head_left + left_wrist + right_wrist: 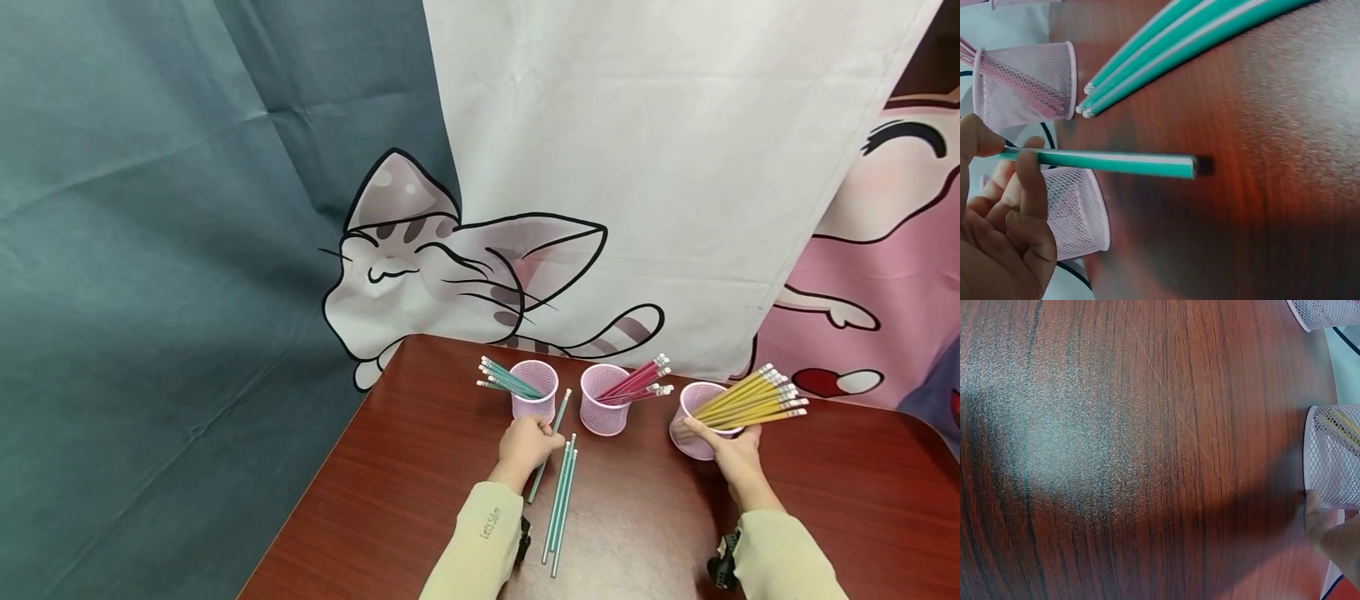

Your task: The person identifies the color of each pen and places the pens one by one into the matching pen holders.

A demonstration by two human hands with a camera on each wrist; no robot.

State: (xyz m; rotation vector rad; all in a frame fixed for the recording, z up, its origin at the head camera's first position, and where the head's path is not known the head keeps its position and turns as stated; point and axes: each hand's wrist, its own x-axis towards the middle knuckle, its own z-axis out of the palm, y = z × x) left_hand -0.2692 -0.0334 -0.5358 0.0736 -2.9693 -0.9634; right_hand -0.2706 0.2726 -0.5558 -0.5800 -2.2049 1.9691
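Observation:
Between thumb and fingers my left hand (527, 447) pinches a green pencil (1116, 162), which slants in front of the left pink mesh cup (534, 408). That cup holds several green pencils (512, 380) leaning left. Three more green pencils (561, 508) lie on the table to the right of the left hand. My right hand (738, 462) grips the right pink mesh cup (688, 440), with a finger low on its side in the right wrist view. Several yellow pencils (750, 400) lean rightward out of this cup.
Between the two hands, farther back, stands a middle pink mesh cup (604, 419) with several dark pink pencils (636, 382). The brown table (375, 500) ends at a curtain (637, 150) with cartoon cats behind the cups.

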